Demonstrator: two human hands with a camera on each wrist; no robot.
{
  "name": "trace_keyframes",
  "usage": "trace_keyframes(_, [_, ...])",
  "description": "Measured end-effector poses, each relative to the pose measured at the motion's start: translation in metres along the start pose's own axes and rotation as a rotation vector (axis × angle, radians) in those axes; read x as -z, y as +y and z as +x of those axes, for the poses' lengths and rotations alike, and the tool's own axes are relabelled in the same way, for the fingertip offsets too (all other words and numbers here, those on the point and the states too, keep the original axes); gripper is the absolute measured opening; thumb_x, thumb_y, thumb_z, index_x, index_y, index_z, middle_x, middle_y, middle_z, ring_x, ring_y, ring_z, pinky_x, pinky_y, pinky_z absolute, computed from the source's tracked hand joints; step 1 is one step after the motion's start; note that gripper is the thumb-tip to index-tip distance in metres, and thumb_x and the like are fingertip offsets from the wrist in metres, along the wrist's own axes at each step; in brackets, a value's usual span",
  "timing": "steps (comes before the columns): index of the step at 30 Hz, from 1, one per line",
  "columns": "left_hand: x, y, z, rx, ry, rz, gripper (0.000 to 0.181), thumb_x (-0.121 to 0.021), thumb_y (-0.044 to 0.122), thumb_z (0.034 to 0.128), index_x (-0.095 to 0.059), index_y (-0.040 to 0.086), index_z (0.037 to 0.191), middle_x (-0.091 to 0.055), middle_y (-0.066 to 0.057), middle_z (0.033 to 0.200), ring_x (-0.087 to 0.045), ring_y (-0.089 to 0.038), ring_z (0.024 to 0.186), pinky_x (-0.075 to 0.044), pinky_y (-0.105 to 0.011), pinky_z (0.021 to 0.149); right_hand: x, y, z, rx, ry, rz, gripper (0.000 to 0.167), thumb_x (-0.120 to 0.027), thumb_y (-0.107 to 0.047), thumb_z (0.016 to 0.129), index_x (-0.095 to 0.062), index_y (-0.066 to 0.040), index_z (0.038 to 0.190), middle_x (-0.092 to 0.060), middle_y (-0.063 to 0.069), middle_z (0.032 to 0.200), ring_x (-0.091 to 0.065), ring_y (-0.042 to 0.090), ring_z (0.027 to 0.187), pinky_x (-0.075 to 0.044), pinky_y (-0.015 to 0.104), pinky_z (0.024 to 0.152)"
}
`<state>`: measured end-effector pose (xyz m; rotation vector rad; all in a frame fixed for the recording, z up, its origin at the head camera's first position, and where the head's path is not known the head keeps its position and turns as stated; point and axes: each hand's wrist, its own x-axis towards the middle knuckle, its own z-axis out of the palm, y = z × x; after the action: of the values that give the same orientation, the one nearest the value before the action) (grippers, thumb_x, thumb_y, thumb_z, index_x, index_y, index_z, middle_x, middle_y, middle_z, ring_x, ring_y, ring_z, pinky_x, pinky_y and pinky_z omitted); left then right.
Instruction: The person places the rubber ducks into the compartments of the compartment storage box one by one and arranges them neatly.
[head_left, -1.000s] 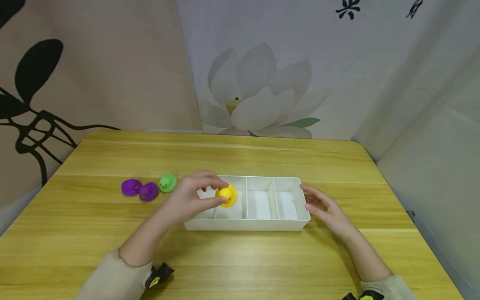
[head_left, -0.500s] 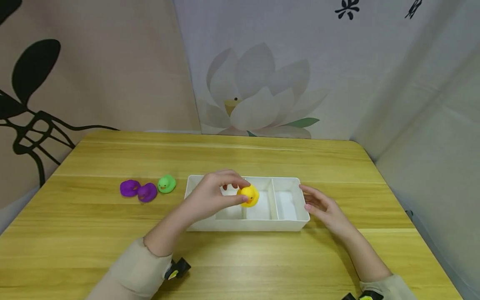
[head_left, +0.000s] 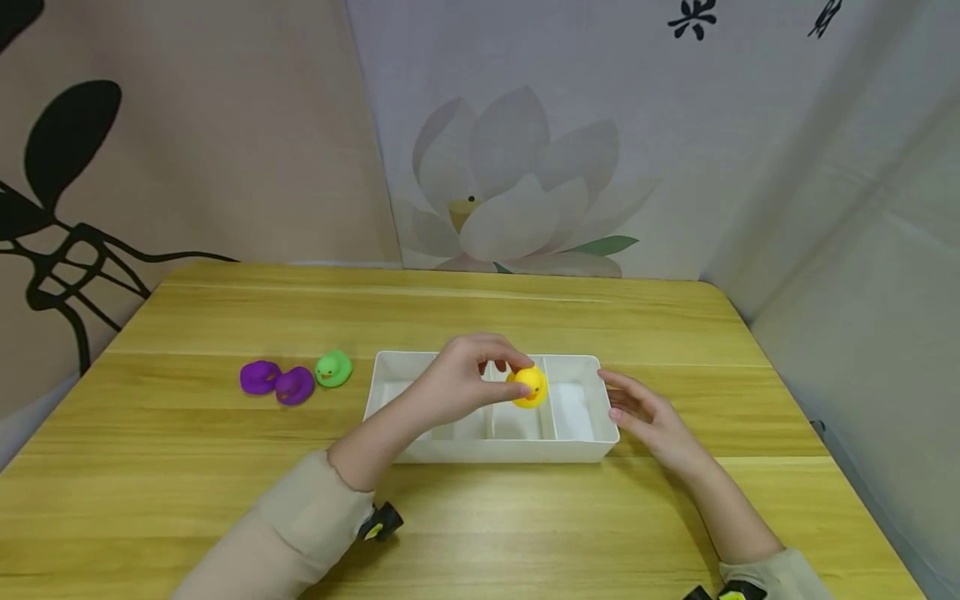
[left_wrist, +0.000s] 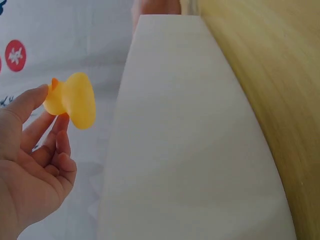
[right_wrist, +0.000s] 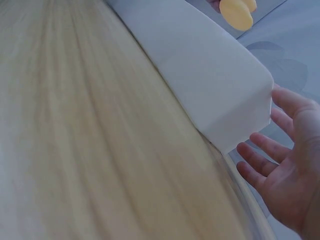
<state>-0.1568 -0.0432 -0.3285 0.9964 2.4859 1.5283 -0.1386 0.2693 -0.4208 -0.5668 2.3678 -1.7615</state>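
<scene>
Between thumb and fingertips, my left hand [head_left: 468, 379] pinches a yellow rubber duck [head_left: 531, 387] above the white divided box [head_left: 498, 451], near the divider left of its rightmost compartment. In the left wrist view the duck [left_wrist: 80, 100] hangs beside the box wall [left_wrist: 185, 130], held by the left hand [left_wrist: 35, 170]. My right hand [head_left: 660, 423] rests its fingertips on the box's right end, fingers relaxed. The right wrist view shows the right hand [right_wrist: 295, 160] at the box corner [right_wrist: 240, 110], holding nothing.
Two purple ducks [head_left: 260, 377] [head_left: 295, 385] and a green duck [head_left: 333, 367] sit on the wooden table [head_left: 525, 525], left of the box. Behind the table hangs a pale cloth [head_left: 300, 150] with flower and leaf prints.
My left hand has carried the yellow duck rightward over the box, from its left part toward the right-hand compartments. The right hand has stayed at the box's end.
</scene>
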Motion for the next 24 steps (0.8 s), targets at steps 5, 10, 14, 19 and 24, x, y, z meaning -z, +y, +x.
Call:
trace_keyframes(5, [-0.01,-0.001,0.009,0.012,-0.013,-0.012,0.026,-0.081,0.019,0.0788,-0.074,0.011,0.103,-0.065,0.01,0.089,-0.054,-0.017,0.08,-0.044,-0.028,0.065,0.0,0.001,0.0,-0.008,0.004,-0.004,0.05,-0.056,-0.005,0.096,-0.04,-0.001,0.143,-0.048,0.025,0.133,-0.053,0.015,0.116,-0.046,0.023,0.09])
trace_keyframes(10, [-0.019,-0.004,0.017,0.034,-0.023,-0.027,0.026,-0.08,0.019,0.0795,-0.074,0.012,0.104,-0.066,0.011,0.088,-0.051,-0.015,0.078,-0.042,-0.026,0.06,0.001,0.001,0.0,-0.012,0.0,0.002,0.049,-0.055,-0.005,0.097,-0.04,-0.002,0.143,-0.048,0.025,0.133,-0.053,0.015,0.116,-0.046,0.024,0.09])
trace_keyframes(14, [-0.026,-0.008,0.025,0.038,-0.023,-0.047,0.026,-0.081,0.017,0.0787,-0.075,0.011,0.103,-0.067,0.011,0.089,-0.052,-0.015,0.077,-0.04,-0.024,0.055,0.001,0.001,0.0,-0.012,-0.004,0.003,0.049,-0.055,-0.006,0.097,-0.039,-0.002,0.143,-0.049,0.025,0.131,-0.053,0.016,0.116,-0.046,0.025,0.089])
trace_keyframes(19, [-0.033,-0.01,0.032,0.043,-0.038,-0.051,0.026,-0.081,0.018,0.0782,-0.075,0.01,0.103,-0.068,0.01,0.091,-0.051,-0.014,0.077,-0.04,-0.022,0.054,0.002,-0.001,-0.001,-0.027,-0.008,-0.015,0.049,-0.054,-0.008,0.098,-0.039,-0.004,0.144,-0.049,0.023,0.132,-0.052,0.019,0.117,-0.046,0.024,0.09])
trace_keyframes(24, [-0.041,-0.013,0.039,0.044,-0.057,-0.041,0.027,-0.081,0.017,0.0784,-0.075,0.01,0.103,-0.068,0.01,0.092,-0.051,-0.014,0.074,-0.04,-0.022,0.054,0.002,-0.003,-0.001,-0.036,-0.014,-0.006,0.049,-0.054,-0.009,0.098,-0.038,-0.004,0.145,-0.047,0.024,0.134,-0.051,0.024,0.119,-0.046,0.025,0.09])
